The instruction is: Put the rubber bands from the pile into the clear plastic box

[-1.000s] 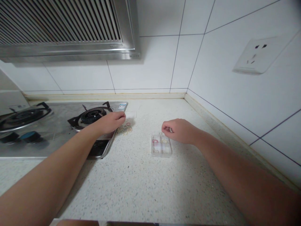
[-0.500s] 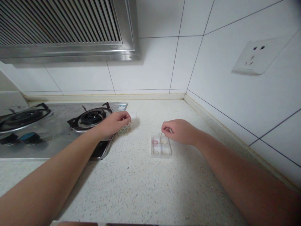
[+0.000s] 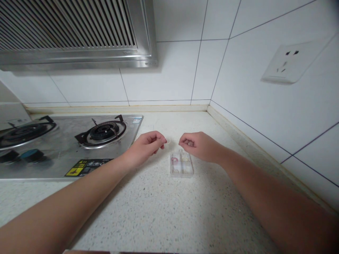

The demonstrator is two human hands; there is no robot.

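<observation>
My left hand (image 3: 150,144) pinches a small pale rubber band (image 3: 168,141), which sticks out past the fingertips toward the right. Opposite it, my right hand (image 3: 196,143) has its thumb and fingers pressed together above the far right corner of a clear plastic compartment box (image 3: 182,173). What that pinch holds, if anything, is too small to make out. In the box's far left compartment lies a reddish band (image 3: 174,159), and a yellowish band (image 3: 185,159) is in the far right one. Some small pale thing rests in the near left compartment. My left hand hides the loose pile of bands.
A steel gas hob (image 3: 59,141) with black burners and knobs takes up the left side of the speckled counter (image 3: 159,211). Above it hangs a range hood (image 3: 79,61). White tiled walls meet at the back right corner, with a socket (image 3: 288,63) on the right one.
My left hand has moved right from the pile of bands beside the hob, bringing a pale rubber band toward my right hand. My right hand has shifted slightly left; the box has stayed put.
</observation>
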